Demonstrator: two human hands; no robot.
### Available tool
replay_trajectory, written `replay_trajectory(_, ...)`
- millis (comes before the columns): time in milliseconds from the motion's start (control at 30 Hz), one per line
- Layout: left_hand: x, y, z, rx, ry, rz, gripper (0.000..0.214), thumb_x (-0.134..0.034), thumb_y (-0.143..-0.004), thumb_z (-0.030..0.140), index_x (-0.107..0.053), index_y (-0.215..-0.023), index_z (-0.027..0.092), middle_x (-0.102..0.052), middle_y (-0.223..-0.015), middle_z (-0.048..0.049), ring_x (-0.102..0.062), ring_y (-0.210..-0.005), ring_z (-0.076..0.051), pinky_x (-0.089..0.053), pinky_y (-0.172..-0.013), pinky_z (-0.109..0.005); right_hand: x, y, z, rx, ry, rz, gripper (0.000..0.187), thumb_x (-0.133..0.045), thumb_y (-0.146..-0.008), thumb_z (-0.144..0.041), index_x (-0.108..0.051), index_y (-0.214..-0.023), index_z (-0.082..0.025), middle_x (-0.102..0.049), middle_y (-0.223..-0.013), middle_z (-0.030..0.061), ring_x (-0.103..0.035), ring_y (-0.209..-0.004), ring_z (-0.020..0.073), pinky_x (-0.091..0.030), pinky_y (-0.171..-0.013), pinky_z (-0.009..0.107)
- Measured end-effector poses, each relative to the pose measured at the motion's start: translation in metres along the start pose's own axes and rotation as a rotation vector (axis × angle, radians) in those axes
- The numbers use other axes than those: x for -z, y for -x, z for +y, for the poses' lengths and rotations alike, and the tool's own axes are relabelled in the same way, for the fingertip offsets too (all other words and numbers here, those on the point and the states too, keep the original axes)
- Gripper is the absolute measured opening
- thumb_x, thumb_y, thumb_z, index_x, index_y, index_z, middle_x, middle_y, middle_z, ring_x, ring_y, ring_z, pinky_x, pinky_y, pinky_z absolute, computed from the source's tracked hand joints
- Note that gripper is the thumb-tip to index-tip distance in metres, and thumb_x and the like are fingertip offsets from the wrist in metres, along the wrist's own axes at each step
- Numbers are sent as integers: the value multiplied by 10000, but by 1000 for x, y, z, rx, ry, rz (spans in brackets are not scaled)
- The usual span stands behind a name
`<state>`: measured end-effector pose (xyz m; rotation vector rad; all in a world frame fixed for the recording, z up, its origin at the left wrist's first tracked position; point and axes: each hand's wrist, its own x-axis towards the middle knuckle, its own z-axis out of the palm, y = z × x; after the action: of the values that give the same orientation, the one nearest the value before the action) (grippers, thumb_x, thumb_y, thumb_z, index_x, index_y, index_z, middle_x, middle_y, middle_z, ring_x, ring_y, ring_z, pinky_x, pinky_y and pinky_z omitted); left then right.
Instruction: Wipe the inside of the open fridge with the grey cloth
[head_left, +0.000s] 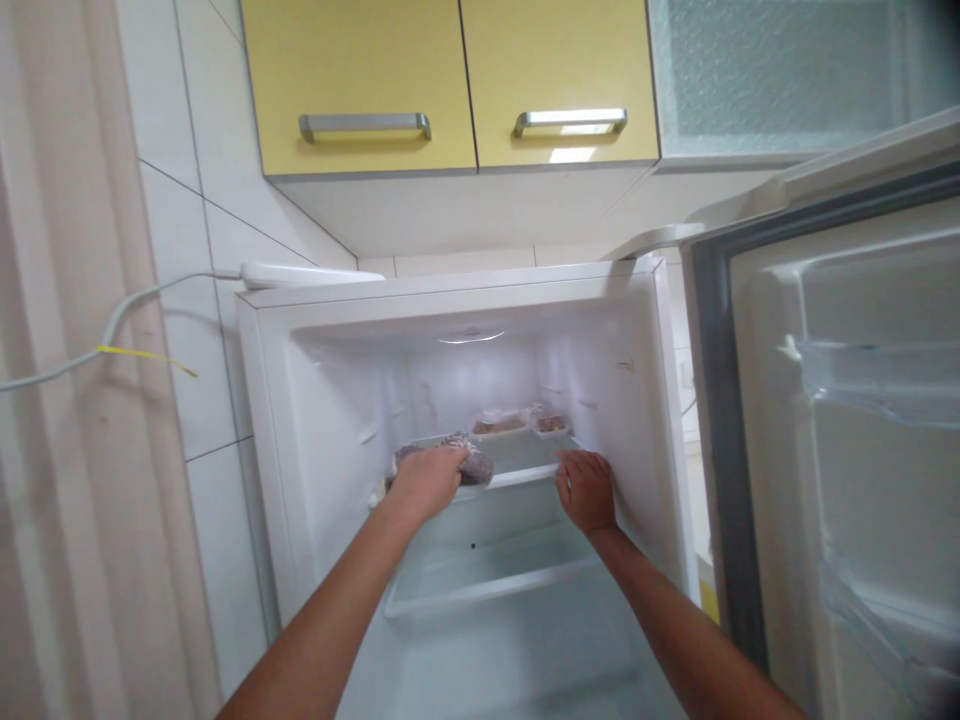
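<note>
Both my arms reach into an open white freezer compartment. My left hand lies on a dark, plastic-wrapped frozen package at the left front of the glass shelf, fingers curled over it. My right hand grips the right front edge of that shelf, fingers wrapped over the rim. Two clear trays of brownish food, one and another, sit at the back of the shelf.
The freezer door stands open on the right with clear door bins. A lower shelf sits below. Yellow cupboards hang above. A white cable runs along the tiled wall at left, beside a pale curtain.
</note>
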<state>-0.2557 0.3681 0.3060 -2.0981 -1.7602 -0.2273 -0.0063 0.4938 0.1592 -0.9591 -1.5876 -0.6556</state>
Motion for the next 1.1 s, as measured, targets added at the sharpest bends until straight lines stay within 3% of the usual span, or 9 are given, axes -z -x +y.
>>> replay_trajectory(133, -23, 15, 9, -120, -21, 16, 583, -435, -800, 69, -552, -1353, 212, -647, -1369, -116, -588, -1271, -282, -473, -1050, -432, 2, 0, 0, 11, -8, 3, 231, -492, -960, -184, -671, -1105, -166, -741, -1042, 77, -609, -1009, 221, -372, -996, 385)
replay_trajectory(267, -31, 28, -7, -36, -69, 59, 743, -477, -771, 40, -406, -1483, 241, -530, -1516, -95, -516, -1359, -283, -438, -1102, -442, 5, -1, -1, 24, -13, 11, 221, -488, -961, -177, -672, -1083, -170, -743, -1029, 75, -608, -996, 223, -368, -997, 384)
replay_trajectory(400, -18, 35, -14, 18, -141, 23, 594, -419, -855, 54, -486, -1411, 254, -664, -1327, -103, -619, -1224, -254, -509, -961, -392, 5, 0, -1, 27, -4, 10, 226, -490, -959, -176, -671, -1094, -157, -741, -1035, 84, -605, -999, 226, -370, -993, 384)
replay_trajectory(533, -10, 33, -12, -25, -266, 40, 367, -391, -938, 122, -630, -1191, 237, -727, -1110, -87, -674, -1068, -261, -526, -820, -384, 4, 0, -1, 20, -12, 3, 224, -490, -959, -180, -671, -1090, -160, -738, -1037, 82, -602, -996, 224, -372, -991, 381)
replay_trajectory(767, -9, 5, -31, -236, -368, 100, 181, -520, -933, 190, -676, -1017, 226, -727, -1129, -66, -610, -1153, -262, -467, -978, -434, 2, 0, 1, 20, -17, -4, 234, -483, -959, -190, -669, -1100, -170, -736, -1049, 78, -596, -1012, 218, -362, -998, 379)
replay_trajectory(967, -10, 9, -33, 14, -205, -21, 371, -421, -898, 98, -676, -1140, 216, -716, -1240, -113, -641, -1186, -262, -492, -967, -412, 0, 2, 2, 16, -21, 4, 237, -495, -949, -191, -671, -1105, -167, -734, -1054, 82, -591, -1026, 222, -359, -1009, 387)
replay_trajectory(1100, -6, 20, -26, 79, -130, -93, 583, -531, -791, 147, -564, -1371, 187, -663, -1369, -134, -650, -1212, -283, -534, -949, -386, -1, 1, 2, 18, -28, 7, 233, -502, -942, -183, -666, -1106, -168, -731, -1054, 79, -588, -1035, 226, -361, -1012, 395)
